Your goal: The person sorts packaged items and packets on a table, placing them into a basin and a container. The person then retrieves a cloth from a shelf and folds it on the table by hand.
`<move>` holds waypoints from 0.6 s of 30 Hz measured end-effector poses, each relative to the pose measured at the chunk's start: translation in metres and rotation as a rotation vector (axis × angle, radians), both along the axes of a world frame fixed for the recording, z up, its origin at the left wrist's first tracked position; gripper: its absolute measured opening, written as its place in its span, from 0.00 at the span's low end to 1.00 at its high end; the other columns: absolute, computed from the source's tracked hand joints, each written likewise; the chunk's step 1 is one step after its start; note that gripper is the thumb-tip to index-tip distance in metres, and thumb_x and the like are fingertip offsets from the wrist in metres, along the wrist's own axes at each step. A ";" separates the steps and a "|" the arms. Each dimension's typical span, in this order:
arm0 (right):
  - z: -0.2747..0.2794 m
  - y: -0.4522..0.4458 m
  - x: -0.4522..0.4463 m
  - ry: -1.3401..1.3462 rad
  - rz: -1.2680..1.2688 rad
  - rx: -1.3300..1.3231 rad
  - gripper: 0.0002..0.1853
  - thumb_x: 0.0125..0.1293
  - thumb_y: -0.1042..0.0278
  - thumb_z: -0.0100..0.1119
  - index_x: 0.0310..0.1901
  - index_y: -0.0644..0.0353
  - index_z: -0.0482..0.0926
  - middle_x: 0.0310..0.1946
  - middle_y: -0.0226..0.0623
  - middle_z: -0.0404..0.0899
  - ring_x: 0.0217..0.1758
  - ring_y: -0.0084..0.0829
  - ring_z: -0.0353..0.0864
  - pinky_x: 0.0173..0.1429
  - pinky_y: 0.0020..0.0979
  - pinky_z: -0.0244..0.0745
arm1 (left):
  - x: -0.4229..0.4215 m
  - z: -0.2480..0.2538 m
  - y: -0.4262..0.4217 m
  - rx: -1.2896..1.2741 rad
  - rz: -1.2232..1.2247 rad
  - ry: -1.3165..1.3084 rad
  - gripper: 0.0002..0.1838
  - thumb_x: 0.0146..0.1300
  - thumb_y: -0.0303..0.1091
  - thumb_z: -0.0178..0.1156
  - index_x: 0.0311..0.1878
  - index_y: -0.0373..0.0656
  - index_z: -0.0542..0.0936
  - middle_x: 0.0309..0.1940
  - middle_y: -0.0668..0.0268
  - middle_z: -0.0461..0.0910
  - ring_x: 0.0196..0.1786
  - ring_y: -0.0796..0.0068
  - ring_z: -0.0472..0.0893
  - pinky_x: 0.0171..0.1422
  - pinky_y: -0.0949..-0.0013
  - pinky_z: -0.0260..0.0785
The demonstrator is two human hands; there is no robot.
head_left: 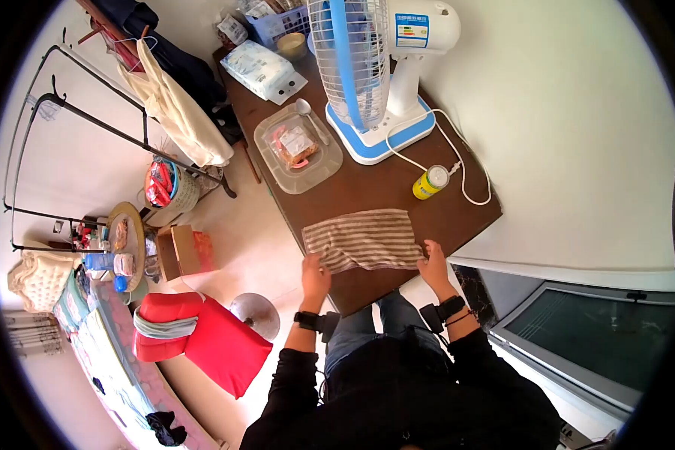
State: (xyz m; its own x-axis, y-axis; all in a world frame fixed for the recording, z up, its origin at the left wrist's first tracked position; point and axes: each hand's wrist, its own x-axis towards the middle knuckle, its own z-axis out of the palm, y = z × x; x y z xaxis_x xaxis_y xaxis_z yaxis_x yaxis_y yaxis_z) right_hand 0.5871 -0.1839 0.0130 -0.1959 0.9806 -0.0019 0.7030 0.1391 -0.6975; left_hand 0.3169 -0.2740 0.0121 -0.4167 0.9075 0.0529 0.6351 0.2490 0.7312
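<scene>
A brown-and-cream striped cloth (364, 238) lies spread on the dark brown table, slightly wrinkled along its near edge. My left hand (316, 276) is at its near left corner, fingers closed on the fabric. At the near right corner, my right hand (433, 267) pinches the cloth's edge. Beyond the cloth to the right stands a yellow can (430, 182) with a silver top. A clear plastic tray (307, 176) farther back on the left holds a labelled food pack (295, 145) and a metal spoon (313, 120).
A blue-and-white fan (375, 142) stands at the back of the brown table (367, 289), its white cord (469, 150) looping near the can. A wipes pack (259, 69) and a blue basket (281, 26) sit behind. To the left is a red chair (221, 341).
</scene>
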 end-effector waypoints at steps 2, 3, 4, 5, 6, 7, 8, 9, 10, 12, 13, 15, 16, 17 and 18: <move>-0.012 -0.006 -0.002 -0.024 0.045 -0.059 0.23 0.42 0.76 0.51 0.45 0.63 0.61 0.39 0.49 0.64 0.42 0.45 0.66 0.43 0.36 0.64 | 0.016 -0.006 -0.003 -0.034 -0.077 0.026 0.16 0.41 0.21 0.49 0.38 0.37 0.69 0.40 0.54 0.67 0.45 0.52 0.64 0.50 0.61 0.58; -0.016 -0.007 -0.004 -0.051 0.089 -0.115 0.23 0.43 0.76 0.52 0.45 0.63 0.61 0.41 0.49 0.62 0.43 0.44 0.66 0.42 0.35 0.65 | 0.022 -0.010 -0.004 -0.077 -0.110 0.043 0.16 0.41 0.21 0.49 0.39 0.37 0.69 0.40 0.54 0.67 0.46 0.53 0.64 0.50 0.61 0.58; -0.022 -0.008 -0.009 -0.099 0.113 -0.085 0.21 0.44 0.76 0.52 0.43 0.64 0.62 0.41 0.49 0.63 0.43 0.42 0.66 0.42 0.35 0.65 | 0.027 -0.014 -0.004 -0.093 -0.106 0.117 0.18 0.40 0.22 0.51 0.40 0.38 0.69 0.41 0.57 0.66 0.46 0.55 0.64 0.50 0.60 0.58; -0.021 -0.008 -0.013 -0.099 0.116 -0.085 0.21 0.44 0.76 0.52 0.43 0.64 0.62 0.41 0.49 0.63 0.43 0.42 0.66 0.42 0.35 0.65 | 0.032 -0.016 -0.004 -0.093 -0.103 0.116 0.18 0.40 0.22 0.51 0.40 0.38 0.69 0.41 0.57 0.66 0.46 0.55 0.64 0.50 0.60 0.58; -0.020 -0.006 -0.018 -0.074 0.070 -0.084 0.21 0.44 0.73 0.54 0.43 0.64 0.63 0.41 0.49 0.63 0.43 0.42 0.66 0.42 0.35 0.65 | 0.035 -0.017 -0.004 -0.139 -0.085 0.189 0.18 0.40 0.23 0.52 0.41 0.40 0.68 0.42 0.58 0.66 0.46 0.57 0.64 0.49 0.59 0.57; -0.019 -0.002 -0.021 -0.046 0.022 -0.083 0.21 0.45 0.71 0.55 0.43 0.64 0.63 0.40 0.48 0.63 0.42 0.42 0.66 0.42 0.35 0.65 | 0.036 -0.018 -0.004 -0.185 -0.067 0.264 0.19 0.40 0.25 0.53 0.41 0.41 0.68 0.42 0.59 0.65 0.46 0.58 0.64 0.48 0.59 0.57; -0.024 0.001 -0.022 -0.042 0.024 -0.087 0.21 0.45 0.71 0.55 0.43 0.64 0.63 0.40 0.48 0.63 0.42 0.42 0.66 0.42 0.35 0.65 | 0.035 -0.019 -0.004 -0.189 -0.066 0.267 0.19 0.40 0.25 0.53 0.41 0.41 0.68 0.42 0.59 0.65 0.46 0.58 0.64 0.48 0.59 0.57; -0.030 0.005 -0.024 -0.129 -0.033 -0.067 0.22 0.45 0.68 0.57 0.43 0.64 0.63 0.39 0.48 0.63 0.41 0.42 0.66 0.42 0.36 0.64 | 0.034 -0.019 -0.003 -0.259 -0.116 0.379 0.20 0.41 0.26 0.53 0.42 0.43 0.68 0.43 0.59 0.65 0.46 0.60 0.64 0.47 0.59 0.56; -0.035 0.008 -0.026 -0.215 -0.091 -0.047 0.24 0.45 0.64 0.58 0.43 0.64 0.63 0.39 0.47 0.63 0.40 0.42 0.66 0.42 0.36 0.64 | 0.033 -0.018 -0.003 -0.328 -0.167 0.492 0.20 0.41 0.27 0.54 0.43 0.44 0.68 0.43 0.60 0.65 0.47 0.62 0.64 0.47 0.59 0.56; -0.033 0.016 -0.035 -0.134 -0.106 -0.106 0.25 0.45 0.62 0.58 0.43 0.64 0.64 0.39 0.47 0.64 0.42 0.43 0.65 0.43 0.37 0.64 | 0.029 -0.029 -0.006 -0.329 -0.194 0.545 0.19 0.42 0.28 0.53 0.42 0.45 0.68 0.43 0.60 0.65 0.46 0.63 0.64 0.46 0.60 0.55; -0.031 0.021 -0.039 -0.059 -0.119 -0.164 0.25 0.45 0.59 0.58 0.43 0.65 0.65 0.40 0.46 0.65 0.44 0.43 0.64 0.44 0.38 0.63 | 0.027 -0.035 -0.006 -0.329 -0.221 0.592 0.18 0.42 0.28 0.53 0.42 0.46 0.69 0.42 0.61 0.66 0.46 0.64 0.65 0.46 0.61 0.55; -0.043 0.035 -0.045 -0.093 -0.111 -0.164 0.23 0.45 0.58 0.58 0.39 0.64 0.66 0.35 0.45 0.65 0.41 0.43 0.64 0.42 0.38 0.63 | 0.024 -0.042 -0.007 -0.319 -0.237 0.636 0.16 0.41 0.28 0.53 0.39 0.46 0.70 0.40 0.62 0.67 0.45 0.65 0.65 0.45 0.61 0.55; -0.048 0.040 -0.048 -0.132 -0.109 -0.162 0.20 0.45 0.58 0.58 0.36 0.63 0.67 0.30 0.43 0.65 0.39 0.42 0.65 0.41 0.38 0.63 | 0.021 -0.046 -0.008 -0.305 -0.260 0.675 0.14 0.41 0.28 0.53 0.36 0.46 0.71 0.38 0.64 0.68 0.44 0.66 0.66 0.45 0.61 0.55; -0.048 0.045 -0.051 -0.119 -0.109 -0.160 0.20 0.45 0.58 0.58 0.36 0.63 0.67 0.30 0.43 0.65 0.39 0.42 0.65 0.41 0.38 0.63 | 0.018 -0.045 -0.007 -0.304 -0.258 0.688 0.14 0.41 0.28 0.53 0.36 0.46 0.71 0.38 0.64 0.68 0.44 0.66 0.66 0.45 0.61 0.55; -0.047 0.050 -0.054 -0.210 -0.011 -0.197 0.17 0.46 0.60 0.57 0.31 0.63 0.66 0.28 0.42 0.65 0.36 0.40 0.64 0.39 0.38 0.62 | 0.015 -0.045 -0.006 -0.284 -0.256 0.640 0.11 0.41 0.28 0.52 0.33 0.45 0.71 0.36 0.65 0.69 0.43 0.67 0.66 0.44 0.62 0.55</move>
State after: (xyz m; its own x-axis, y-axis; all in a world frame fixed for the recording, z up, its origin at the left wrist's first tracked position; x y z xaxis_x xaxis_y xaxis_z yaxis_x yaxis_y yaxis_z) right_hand 0.5330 -0.1339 -0.0344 -0.1605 0.9594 -0.2321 0.8354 0.0068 -0.5496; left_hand 0.3324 -0.2799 -0.0332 -0.1568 0.9869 -0.0371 0.9787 0.1603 0.1282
